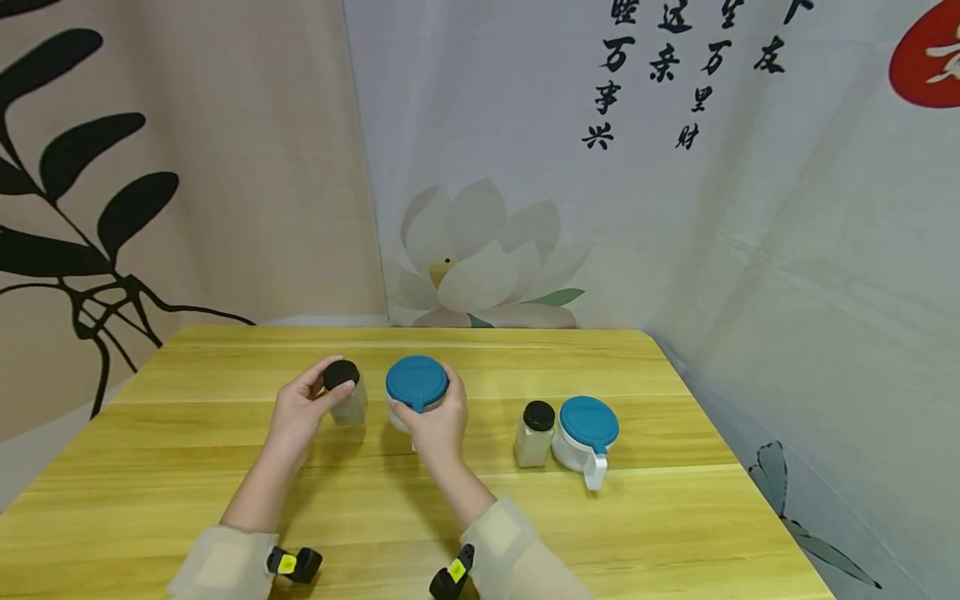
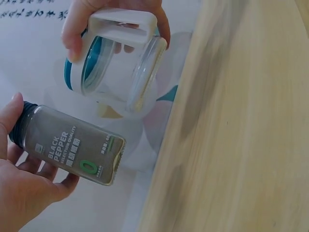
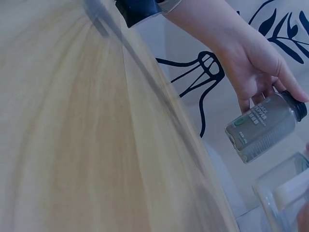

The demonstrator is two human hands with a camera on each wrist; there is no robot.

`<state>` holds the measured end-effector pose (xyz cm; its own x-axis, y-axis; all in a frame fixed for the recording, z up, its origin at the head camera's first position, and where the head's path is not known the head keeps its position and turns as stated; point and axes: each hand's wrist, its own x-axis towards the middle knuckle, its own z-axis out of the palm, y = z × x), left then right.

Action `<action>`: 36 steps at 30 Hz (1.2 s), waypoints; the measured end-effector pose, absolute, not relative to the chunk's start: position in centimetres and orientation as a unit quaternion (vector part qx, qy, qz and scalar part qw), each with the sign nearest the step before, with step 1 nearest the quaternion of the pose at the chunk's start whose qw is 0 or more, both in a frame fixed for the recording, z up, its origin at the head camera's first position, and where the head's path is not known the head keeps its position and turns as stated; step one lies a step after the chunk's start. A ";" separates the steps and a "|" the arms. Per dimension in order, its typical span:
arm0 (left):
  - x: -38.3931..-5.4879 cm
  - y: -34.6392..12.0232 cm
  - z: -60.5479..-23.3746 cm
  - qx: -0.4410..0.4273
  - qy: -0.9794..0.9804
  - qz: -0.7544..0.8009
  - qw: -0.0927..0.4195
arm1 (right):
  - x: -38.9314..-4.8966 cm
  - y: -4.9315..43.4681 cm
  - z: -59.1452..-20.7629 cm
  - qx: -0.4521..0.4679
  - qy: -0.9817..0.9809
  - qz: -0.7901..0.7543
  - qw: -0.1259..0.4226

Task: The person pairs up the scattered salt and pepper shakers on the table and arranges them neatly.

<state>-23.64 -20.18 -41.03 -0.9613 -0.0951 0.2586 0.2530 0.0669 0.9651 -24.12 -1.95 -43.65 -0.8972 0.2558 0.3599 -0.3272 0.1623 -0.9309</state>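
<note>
My left hand (image 1: 294,417) grips a black pepper bottle (image 2: 72,142) around its black cap and upper side. The bottle is clear, with a printed label and dark powder inside. My right hand (image 1: 442,425) holds a clear seasoning jar (image 2: 120,72) with a blue lid (image 1: 417,382) and a white handle (image 2: 121,26). In the left wrist view, the jar's handle side faces the camera. Both containers are raised above the table, their shadows falling on it apart from them. Only part of the jar shows at the right wrist view's lower right edge.
On the wooden table (image 1: 645,533), to the right of my hands, stand another black-capped bottle (image 1: 534,442) and a second blue-lidded jar (image 1: 588,425) with a white handle, close together. A printed curtain (image 1: 487,150) hangs behind the table's far edge.
</note>
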 end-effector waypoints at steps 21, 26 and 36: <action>-22.6 -19.4 -40.9 -0.084 -0.708 -0.695 0.093 | -22.0 -1.1 -43.5 0.030 -0.722 0.645 0.247; -22.3 -19.4 -41.1 -0.084 -0.714 -0.689 0.089 | -21.7 -1.0 -43.6 0.026 -0.725 0.641 0.250; -21.8 -19.2 -41.0 -0.071 -0.723 -0.684 0.070 | -20.9 -0.9 -43.8 0.021 -0.726 0.640 0.252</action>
<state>-21.77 -19.22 -40.97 -0.9801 0.0069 0.1984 0.1984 0.0547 0.9786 -20.95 -0.90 -43.77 -0.8719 0.2919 0.3932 -0.3535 0.1806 -0.9178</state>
